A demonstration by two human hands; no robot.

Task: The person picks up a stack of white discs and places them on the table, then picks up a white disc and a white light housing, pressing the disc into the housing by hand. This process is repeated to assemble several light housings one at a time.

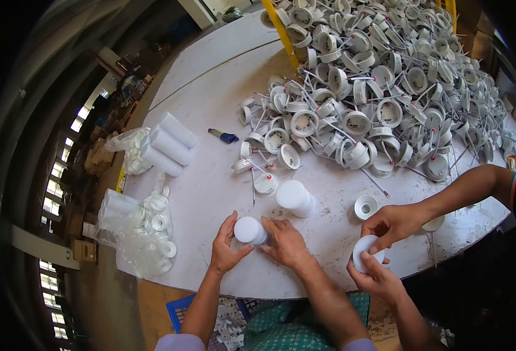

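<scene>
A short stack of round white discs (250, 230) stands on the table in front of me. My left hand (227, 248) curves round its left side, thumb at the near edge and fingers at the far edge. Against the right side of the same stack rest the bent fingers of my right hand (285, 244). Just beyond my right hand is a taller stack of white discs (293, 196), untouched. The undersides of the discs and some fingertip contacts are hidden.
A co-worker's hands (378, 275) hold a white disc (364, 253) at the right, near a white round housing (366, 207). A large heap of wired housings (357, 123) covers the back. Bagged white rings (155, 225), disc rolls (167, 146) and a blue-handled cutter (224, 136) lie leftward.
</scene>
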